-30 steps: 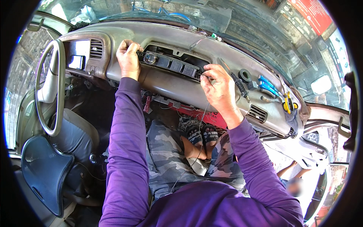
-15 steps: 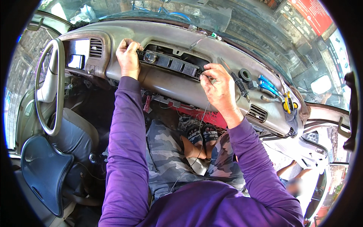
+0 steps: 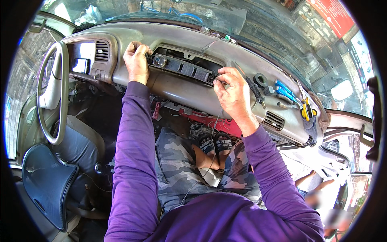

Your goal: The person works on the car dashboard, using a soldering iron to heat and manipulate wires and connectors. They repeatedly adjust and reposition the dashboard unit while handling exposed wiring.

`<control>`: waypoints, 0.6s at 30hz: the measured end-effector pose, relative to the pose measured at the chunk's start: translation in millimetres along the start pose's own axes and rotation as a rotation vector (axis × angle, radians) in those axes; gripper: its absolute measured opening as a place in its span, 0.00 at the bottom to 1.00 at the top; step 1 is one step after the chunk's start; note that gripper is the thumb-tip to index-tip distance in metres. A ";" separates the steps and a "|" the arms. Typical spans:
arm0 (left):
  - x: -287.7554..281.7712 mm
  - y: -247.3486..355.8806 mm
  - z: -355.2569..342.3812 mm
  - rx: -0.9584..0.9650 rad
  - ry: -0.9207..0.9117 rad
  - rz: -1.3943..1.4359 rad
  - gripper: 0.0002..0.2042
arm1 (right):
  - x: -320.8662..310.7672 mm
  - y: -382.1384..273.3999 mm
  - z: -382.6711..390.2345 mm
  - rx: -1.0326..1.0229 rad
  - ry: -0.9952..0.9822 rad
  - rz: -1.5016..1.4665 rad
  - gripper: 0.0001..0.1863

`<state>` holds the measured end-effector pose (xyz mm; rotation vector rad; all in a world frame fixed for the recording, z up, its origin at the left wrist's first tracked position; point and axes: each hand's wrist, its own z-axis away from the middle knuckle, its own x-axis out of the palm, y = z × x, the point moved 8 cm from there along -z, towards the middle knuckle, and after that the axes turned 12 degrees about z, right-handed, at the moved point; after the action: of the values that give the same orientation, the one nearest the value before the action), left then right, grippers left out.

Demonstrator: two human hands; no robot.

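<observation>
Black plastic makes up the long strip [image 3: 187,69] held between two bare hands, in front of a slot-like opening [image 3: 207,63] toward the far edge of the grey-beige dashboard [image 3: 177,37]. Left-hand fingers and thumb are closed on its left end, the left hand [image 3: 137,64] just beside a round, clear piece [image 3: 160,61] set in the strip. At the other end, thumb and index finger of the right hand [image 3: 232,92] pinch narrowly; their tips partly hide the grip. Farther right along the dashboard lie a slim tool with a black handle [image 3: 255,89], a roll of black tape [image 3: 261,80] just beside it, and a blue-handled tool [image 3: 285,91]. Yellow-handled cutters [image 3: 308,109] rest near the dashboard's right end, and an air vent [image 3: 274,120] sits by its near edge.
</observation>
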<state>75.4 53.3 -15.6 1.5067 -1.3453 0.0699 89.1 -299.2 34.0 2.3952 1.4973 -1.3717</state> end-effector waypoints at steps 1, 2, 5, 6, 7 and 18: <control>-0.3 -0.1 0.1 -0.004 0.005 0.003 0.06 | -0.6 -0.6 0.0 0.001 0.001 0.004 0.06; 0.5 0.4 0.4 0.001 0.006 0.002 0.06 | -0.9 -1.1 -0.2 0.001 0.002 0.009 0.06; 2.0 1.4 1.0 0.010 0.007 -0.007 0.06 | -0.3 -0.9 -0.2 0.018 -0.007 -0.003 0.06; 1.5 1.9 0.8 0.007 0.005 -0.015 0.06 | -0.6 -2.4 -0.5 0.009 -0.006 0.009 0.06; 1.1 2.2 0.7 0.005 0.004 -0.023 0.06 | -0.8 -4.1 -0.8 -0.001 -0.005 0.020 0.06; 1.7 2.6 0.9 0.006 0.000 -0.002 0.06 | 0.1 -2.0 -0.1 0.021 -0.002 -0.003 0.06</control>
<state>73.6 52.0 -13.3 1.5131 -1.3446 0.0721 87.7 -298.0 34.8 2.4042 1.4937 -1.3970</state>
